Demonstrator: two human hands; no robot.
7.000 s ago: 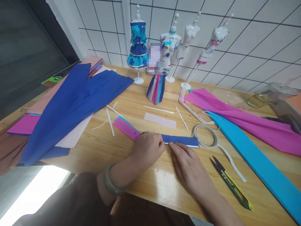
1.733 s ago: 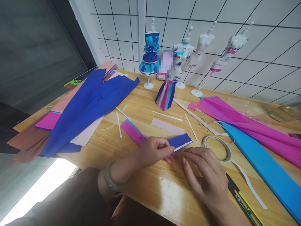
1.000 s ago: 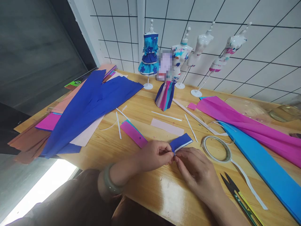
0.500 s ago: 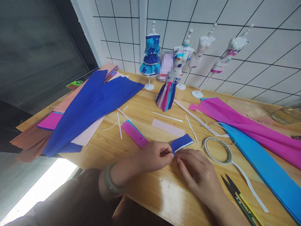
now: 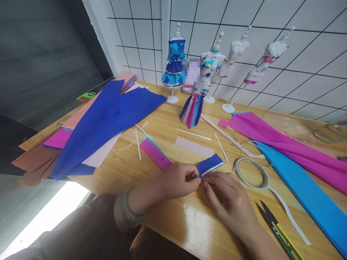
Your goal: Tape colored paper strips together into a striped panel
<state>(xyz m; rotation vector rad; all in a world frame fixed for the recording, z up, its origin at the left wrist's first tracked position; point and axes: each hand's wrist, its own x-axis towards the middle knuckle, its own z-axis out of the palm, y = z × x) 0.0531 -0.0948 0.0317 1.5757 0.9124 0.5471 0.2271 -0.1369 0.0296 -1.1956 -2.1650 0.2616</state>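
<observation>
A short dark blue paper strip [image 5: 209, 164] with a white tape edge lifts off the wooden table [image 5: 173, 220] near its front. My left hand [image 5: 179, 179] pinches the strip's near end between thumb and fingers. My right hand [image 5: 227, 199] meets it there, its fingertips pinched at the same end of the strip. A magenta strip with a blue edge [image 5: 156, 154] lies just left of my left hand.
A tape roll [image 5: 251, 172] and thread snips [image 5: 274, 224] lie to the right. Large blue [image 5: 107, 117], magenta [image 5: 284, 144] and cyan [image 5: 306, 193] paper sheets flank the middle. A pale pink strip [image 5: 193, 146] and white slivers lie ahead. Dressed mannequins [image 5: 173, 61] stand at the back.
Over seven seconds the blue strip went from flat and long on the table to short and raised at one end. In the last second both hands stayed pinched at its near end.
</observation>
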